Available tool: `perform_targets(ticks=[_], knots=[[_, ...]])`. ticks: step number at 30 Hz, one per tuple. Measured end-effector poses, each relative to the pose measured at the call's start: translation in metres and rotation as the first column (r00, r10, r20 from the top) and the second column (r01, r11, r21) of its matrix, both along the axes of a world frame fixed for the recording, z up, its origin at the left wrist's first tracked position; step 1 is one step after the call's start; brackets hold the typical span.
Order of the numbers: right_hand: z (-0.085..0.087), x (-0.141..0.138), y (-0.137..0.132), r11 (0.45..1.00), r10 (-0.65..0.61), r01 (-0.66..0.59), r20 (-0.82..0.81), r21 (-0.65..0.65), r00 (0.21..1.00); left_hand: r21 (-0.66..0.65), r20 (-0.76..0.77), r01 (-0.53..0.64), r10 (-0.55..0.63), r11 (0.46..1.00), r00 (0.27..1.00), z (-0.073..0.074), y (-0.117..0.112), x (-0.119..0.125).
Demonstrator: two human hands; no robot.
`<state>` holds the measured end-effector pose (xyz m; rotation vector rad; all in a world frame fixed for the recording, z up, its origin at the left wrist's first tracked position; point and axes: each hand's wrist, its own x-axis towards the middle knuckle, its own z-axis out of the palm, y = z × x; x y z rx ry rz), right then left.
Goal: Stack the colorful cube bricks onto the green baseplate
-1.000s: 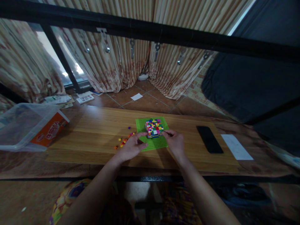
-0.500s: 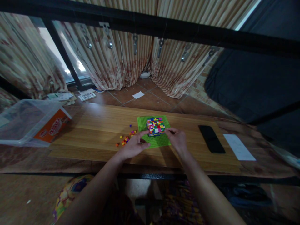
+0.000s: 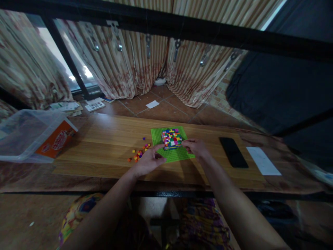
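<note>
A block of small multicoloured building bricks (image 3: 172,138) stands on a green studded baseplate (image 3: 173,156) in the middle of the table. My left hand (image 3: 149,160) is at the block's near left, thumb and index finger spread apart. Its index fingertip reaches the block's left side; whether it presses on it I cannot tell. At the right side of the block is my right hand (image 3: 195,147), fingers pinched together with the tips at the block's edge. Anything between those fingertips is too small to make out. Loose bricks (image 3: 138,155), mostly orange and yellow, lie left of my left hand.
On the wooden tabletop (image 3: 104,139), a clear plastic bin (image 3: 23,135) with an orange label stands far left. A black phone-like slab (image 3: 233,152) and a white paper sheet (image 3: 263,160) lie to the right. A dark bar (image 3: 166,21) crosses overhead.
My right hand has shifted slightly and turned at the block's right edge, uncovering more of the baseplate's near right corner. My left hand stays nearly still. The whole view has shifted a little.
</note>
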<state>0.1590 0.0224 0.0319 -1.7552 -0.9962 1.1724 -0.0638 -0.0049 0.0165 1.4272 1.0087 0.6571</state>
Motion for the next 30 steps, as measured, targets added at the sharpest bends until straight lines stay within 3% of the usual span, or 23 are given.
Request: perform_targets(ticks=[5, 8, 10, 12, 16, 19, 23, 30], knots=[[-0.001, -0.002, -0.003, 0.999, -0.016, 0.015, 0.032, 0.045, 0.999, -0.014, 0.012, -0.001, 0.002, 1.0, 1.0, -0.005, 0.0, 0.001], [-0.007, -0.004, -0.015, 0.977, -0.15, 0.147, 0.008, 0.155, 0.989, -0.014, 0.03, -0.017, 0.017, 1.0, 0.999, -0.006, 0.001, -0.002], [-0.014, -0.008, -0.029, 0.945, -0.239, 0.246, -0.059, 0.214, 0.969, -0.009, 0.034, -0.069, 0.07, 0.998, 0.997, -0.004, 0.005, -0.009], [-0.021, -0.014, -0.047, 0.94, -0.237, 0.253, -0.096, 0.23, 0.967, -0.002, 0.055, -0.168, 0.168, 0.986, 0.984, 0.0, 0.011, -0.018], [-0.033, -0.036, -0.08, 0.973, -0.042, 0.037, 0.017, 0.227, 0.999, 0.042, 0.117, -0.431, 0.424, 0.902, 0.898, 0.012, 0.022, -0.041], [-0.035, -0.056, -0.095, 0.957, 0.124, -0.149, 0.114, 0.249, 0.986, 0.062, 0.12, -0.563, 0.554, 0.824, 0.824, 0.02, 0.026, -0.054], [-0.032, -0.079, -0.098, 0.911, 0.219, -0.291, 0.255, 0.293, 0.942, 0.033, 0.136, -0.621, 0.612, 0.783, 0.779, 0.025, 0.025, -0.063], [-0.03, -0.104, -0.083, 0.854, 0.27, -0.428, 0.452, 0.296, 0.85, 0.023, 0.13, -0.623, 0.615, 0.782, 0.778, 0.026, 0.023, -0.068]])
